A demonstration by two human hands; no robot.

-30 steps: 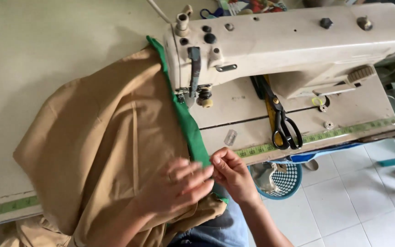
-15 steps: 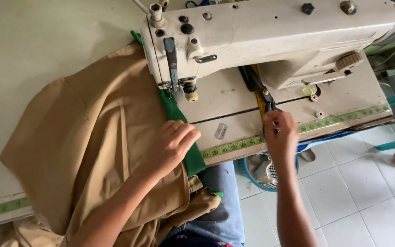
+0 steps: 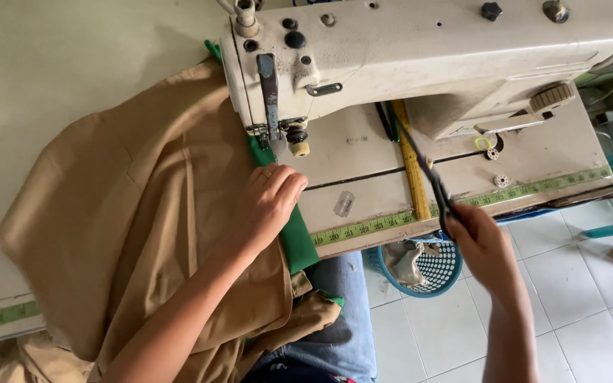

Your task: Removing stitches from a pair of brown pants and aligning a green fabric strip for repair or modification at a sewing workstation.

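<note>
We see our left hand (image 3: pixel 272 198) lying flat and released on the tan cotton cloth (image 3: pixel 143 234) at the centre of the frame, beside its green fabric band (image 3: pixel 298 241), just below the needle of the cream-white metal sewing machine (image 3: pixel 427 57). Our right hand (image 3: pixel 484 245), at the lower right, is clenched around the handles of the black scissors (image 3: pixel 431 177), which point up over the yellow ruler (image 3: pixel 409 159) on the desk (image 3: pixel 377 206). We judge the step to be trimming; the blades need to come left, to the seam.
</note>
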